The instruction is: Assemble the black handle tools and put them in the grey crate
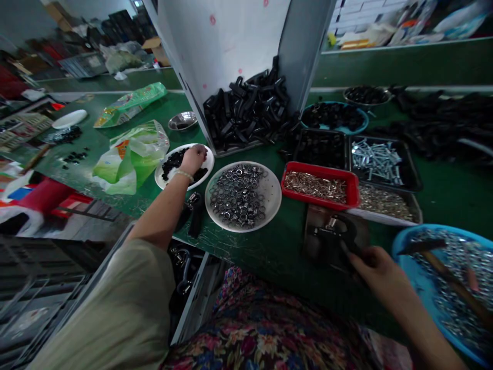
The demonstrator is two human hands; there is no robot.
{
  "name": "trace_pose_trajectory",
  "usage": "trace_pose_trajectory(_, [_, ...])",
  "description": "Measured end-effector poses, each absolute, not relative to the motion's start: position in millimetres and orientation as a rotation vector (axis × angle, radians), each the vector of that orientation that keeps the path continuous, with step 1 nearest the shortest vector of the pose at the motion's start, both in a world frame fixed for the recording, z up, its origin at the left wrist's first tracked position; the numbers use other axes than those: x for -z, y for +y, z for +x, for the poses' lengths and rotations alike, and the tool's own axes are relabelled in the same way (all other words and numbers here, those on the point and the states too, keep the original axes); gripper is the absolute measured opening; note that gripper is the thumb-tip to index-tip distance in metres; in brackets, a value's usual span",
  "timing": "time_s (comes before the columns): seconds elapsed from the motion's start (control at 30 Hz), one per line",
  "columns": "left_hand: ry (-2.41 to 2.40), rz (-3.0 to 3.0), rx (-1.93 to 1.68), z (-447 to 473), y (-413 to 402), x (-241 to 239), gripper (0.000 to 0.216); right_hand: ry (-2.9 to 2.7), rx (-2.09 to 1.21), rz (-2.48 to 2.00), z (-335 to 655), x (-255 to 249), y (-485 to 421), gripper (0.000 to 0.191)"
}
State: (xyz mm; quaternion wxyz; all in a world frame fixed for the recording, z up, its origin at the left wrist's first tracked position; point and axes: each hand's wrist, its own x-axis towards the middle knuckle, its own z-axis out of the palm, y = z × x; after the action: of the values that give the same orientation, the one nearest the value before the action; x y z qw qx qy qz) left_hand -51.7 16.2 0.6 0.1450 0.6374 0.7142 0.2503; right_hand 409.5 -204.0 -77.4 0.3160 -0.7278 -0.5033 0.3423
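My left hand point(193, 159) is closed, its fingers bunched over a white plate point(211, 163) of small black parts point(172, 163). What the fingers pinch, if anything, is hidden. Beside that plate, a black-handled metal part point(195, 218) lies near the bench edge. My right hand point(374, 263) grips the near end of a black curved handle part point(346, 234), which has a shiny metal fitting and rests on a dark metal block point(313, 241). Between my hands sits a round white tray point(274, 203) with many metal rings point(241, 195).
A red tray point(352, 192) holds rivet-like pins; a black tray point(414, 174) holds bolts. A hammer point(449, 275) lies across a blue basin point(404, 236) of small metal parts. Black handles point(246, 108) fill a tall open bin point(231, 41). A green plastic bag point(133, 159) lies left.
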Motion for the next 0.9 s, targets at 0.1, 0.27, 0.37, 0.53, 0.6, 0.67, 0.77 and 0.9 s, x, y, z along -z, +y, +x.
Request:
trace_pose_trajectory(0.1, [1.541,1.536,-1.042,24,-31,4,0.017,-0.859,-1.421,-1.515,402,66,-208,0.037])
trace_pose_trajectory(0.27, [0.777,0.898,-0.918,158,-118,28,0.024,-0.537,-1.718,-0.973,381,54,-218,0.037])
trace_pose_trajectory(0.37, [0.685,0.775,-0.843,196,-139,34,0.023,-0.463,-1.766,-0.877,384,57,-222,0.041])
trace_pose_trajectory(0.53, [0.629,0.72,-0.745,215,-142,36,0.025,-0.405,-1.827,-0.822,398,65,-232,0.04])
trace_pose_trajectory(0.6, [0.647,0.764,-0.712,217,-141,38,0.026,-0.455,-1.794,-0.89,402,59,-234,0.041])
trace_pose_trajectory(0.67, [0.743,0.879,-0.713,216,-139,43,0.031,-0.611,-1.666,-1.07,406,43,-235,0.043])
trace_pose_trajectory(0.77, [0.958,1.125,-0.798,209,-139,51,0.038,-1.114,-1.158,-1.489,414,15,-240,0.041])
trace_pose_trajectory(0.9, [0.966,1.278,-0.654,207,-166,65,0.021,-1.723,-0.561,-1.861,416,4,-251,0.04])
